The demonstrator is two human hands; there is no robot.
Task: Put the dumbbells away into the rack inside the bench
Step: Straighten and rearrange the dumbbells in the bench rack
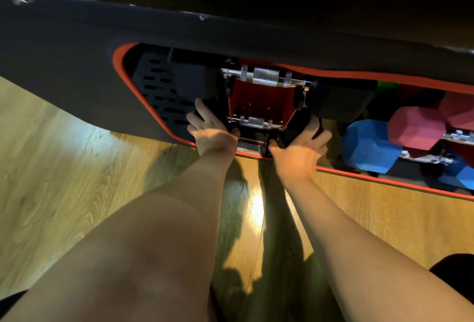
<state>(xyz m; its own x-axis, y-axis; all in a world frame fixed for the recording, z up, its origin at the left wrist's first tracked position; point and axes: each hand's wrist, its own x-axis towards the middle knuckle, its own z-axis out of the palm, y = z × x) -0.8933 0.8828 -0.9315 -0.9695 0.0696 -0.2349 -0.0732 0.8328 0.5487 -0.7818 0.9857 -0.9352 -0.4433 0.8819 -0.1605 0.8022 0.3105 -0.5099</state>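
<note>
The dark bench (77,59) has an orange-trimmed opening with a red rack (261,95) inside. An upper black dumbbell (265,77) with a knurled chrome handle lies across the top of the rack. Below it sits a lower black dumbbell (254,122), its dark heads mostly hidden by my hands. My left hand (210,129) grips its left head. My right hand (302,147) wraps its fingers around the right head, thumb toward the rack's warning label.
To the right inside the bench lie a blue dumbbell (369,145) and a pink dumbbell (413,126), with a green piece (387,85) behind. A slotted black panel (161,90) fills the opening's left end. Wooden floor (64,167) lies below.
</note>
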